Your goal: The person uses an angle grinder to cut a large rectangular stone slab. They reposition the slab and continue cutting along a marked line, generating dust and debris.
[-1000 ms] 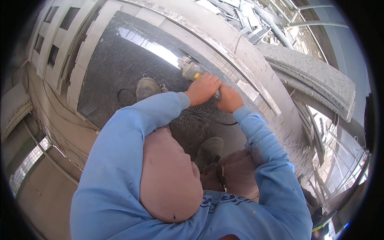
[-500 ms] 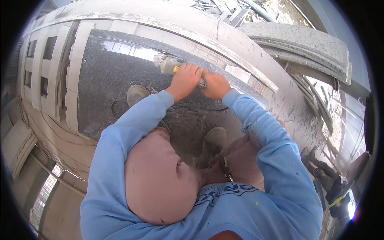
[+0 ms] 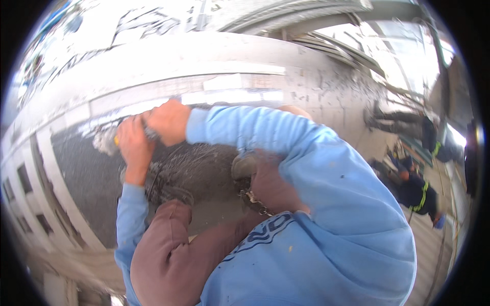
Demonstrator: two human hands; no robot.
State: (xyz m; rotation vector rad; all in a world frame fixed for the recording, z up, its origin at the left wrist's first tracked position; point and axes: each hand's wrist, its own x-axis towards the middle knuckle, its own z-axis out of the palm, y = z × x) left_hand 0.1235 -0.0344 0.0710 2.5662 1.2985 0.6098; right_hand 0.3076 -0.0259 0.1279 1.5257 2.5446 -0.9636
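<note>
Dark slab (image 3: 79, 171) lies beneath a two-handed hold.
Left hand (image 3: 135, 145) and right hand (image 3: 168, 121) curl their fingers around the grinder (image 3: 105, 142), likely to steady it, over the slab's far-left part; blur hides whether it touches.

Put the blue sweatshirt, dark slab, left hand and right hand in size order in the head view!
1. Blue sweatshirt, near the camera
2. Dark slab, partly covered
3. Left hand and right hand: too alike to rank
</note>
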